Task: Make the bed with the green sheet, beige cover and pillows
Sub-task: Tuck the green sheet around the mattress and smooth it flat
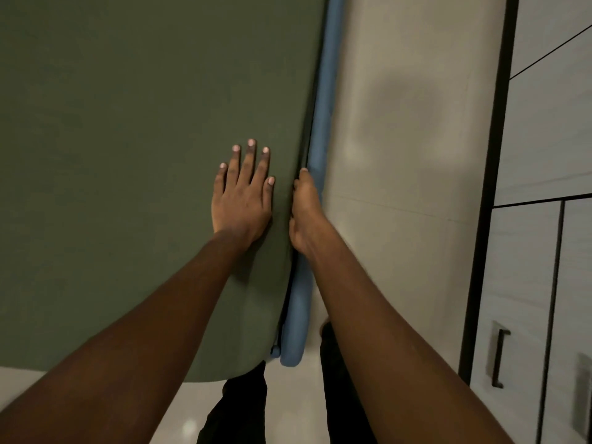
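The green sheet [128, 139] lies smooth and taut over the mattress, filling the left and middle of the head view. My left hand [243, 193] rests flat on it near the right edge, fingers spread. My right hand [306, 213] is pushed edge-on into the narrow gap between the mattress side and the blue padded bed frame [318, 129], its fingers hidden in the gap. Whether those fingers hold the sheet cannot be seen. No beige cover or pillows are in view.
A pale tiled floor [400, 123] runs along the right of the bed. A light wardrobe [544, 251] with black trim and a black handle [499, 358] stands at the far right. My dark-trousered legs [243, 408] stand at the bed's near corner.
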